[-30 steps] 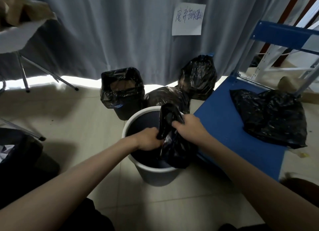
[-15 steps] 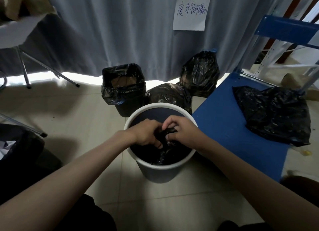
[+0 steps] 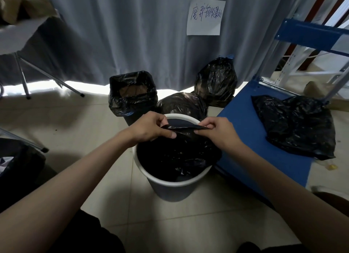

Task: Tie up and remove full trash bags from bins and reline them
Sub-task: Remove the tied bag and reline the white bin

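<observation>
Bin (image 3: 171, 186) at lower centre of frame, white, on floor, beside blue shelf (image 3: 251, 131). Liner (image 3: 179, 154) slumped inside, black, mouth edge lifted at far rim. Left hand (image 3: 149, 129) and right hand (image 3: 217, 130) each pinching that edge, close together. Likely risks: thin film tearing if pulled apart hard; edge slipping back in; bin tipping if tugged sideways.

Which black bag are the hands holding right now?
The new liner in the white bin, pinched by left hand and right hand; the others lie untouched.
</observation>
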Available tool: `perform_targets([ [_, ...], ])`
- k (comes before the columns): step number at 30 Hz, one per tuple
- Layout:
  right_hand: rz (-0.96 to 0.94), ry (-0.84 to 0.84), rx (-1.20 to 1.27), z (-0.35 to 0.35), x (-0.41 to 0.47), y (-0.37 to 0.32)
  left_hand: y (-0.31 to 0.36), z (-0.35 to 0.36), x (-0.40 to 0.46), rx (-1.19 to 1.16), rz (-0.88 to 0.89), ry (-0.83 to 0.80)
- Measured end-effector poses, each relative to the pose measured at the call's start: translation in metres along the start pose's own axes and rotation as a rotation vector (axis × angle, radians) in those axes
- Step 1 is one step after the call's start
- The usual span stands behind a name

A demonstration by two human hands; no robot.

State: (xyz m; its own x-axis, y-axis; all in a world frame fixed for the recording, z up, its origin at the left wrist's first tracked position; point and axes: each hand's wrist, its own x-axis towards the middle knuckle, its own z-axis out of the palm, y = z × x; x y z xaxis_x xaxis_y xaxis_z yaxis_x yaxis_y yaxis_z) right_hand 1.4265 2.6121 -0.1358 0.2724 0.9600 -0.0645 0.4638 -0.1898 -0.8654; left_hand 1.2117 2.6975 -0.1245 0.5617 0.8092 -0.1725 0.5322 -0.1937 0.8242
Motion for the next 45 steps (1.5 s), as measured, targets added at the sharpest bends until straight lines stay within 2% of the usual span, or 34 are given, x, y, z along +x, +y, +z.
perform_targets([
  [3, 0.015, 0.015, 0.102, -0.003, -0.002, -0.001, 0.006, -0.001, -0.007, -0.121, -0.009, -0.108],
  [9, 0.003, -0.151, 0.158, 0.002, -0.014, -0.014, 0.023, 0.013, -0.015, -0.287, 0.020, -0.253],
  [12, -0.042, -0.167, 0.107, -0.001, -0.016, -0.019, 0.023, 0.016, -0.014, -0.351, -0.013, -0.316],
  [15, -0.094, -0.181, 0.070, -0.002, -0.017, -0.020, 0.023, 0.018, -0.014, -0.320, 0.003, -0.285],
  [18, -0.058, -0.244, 0.118, -0.005, -0.021, -0.022, 0.023, 0.011, -0.012, -0.317, 0.039, -0.261],
  [22, 0.071, -0.370, 0.223, -0.016, -0.026, -0.023, 0.021, 0.000, -0.009, -0.293, 0.071, -0.083],
  [25, 0.083, -0.324, 0.217, -0.021, -0.023, -0.018, 0.017, -0.006, -0.006, -0.258, 0.080, 0.051],
  [28, 0.087, -0.265, 0.191, -0.022, -0.019, -0.013, 0.012, -0.010, -0.004, -0.179, 0.068, 0.091],
  [34, 0.137, 0.011, 0.228, -0.025, 0.001, 0.000, 0.002, -0.010, 0.014, -0.051, 0.105, 0.188],
  [37, 0.155, 0.101, 0.221, -0.025, 0.009, 0.006, 0.001, -0.010, 0.028, 0.098, 0.146, 0.220],
  [45, -0.018, 0.180, -0.076, -0.015, 0.032, 0.015, 0.000, -0.016, 0.072, 0.382, 0.183, 0.249],
])
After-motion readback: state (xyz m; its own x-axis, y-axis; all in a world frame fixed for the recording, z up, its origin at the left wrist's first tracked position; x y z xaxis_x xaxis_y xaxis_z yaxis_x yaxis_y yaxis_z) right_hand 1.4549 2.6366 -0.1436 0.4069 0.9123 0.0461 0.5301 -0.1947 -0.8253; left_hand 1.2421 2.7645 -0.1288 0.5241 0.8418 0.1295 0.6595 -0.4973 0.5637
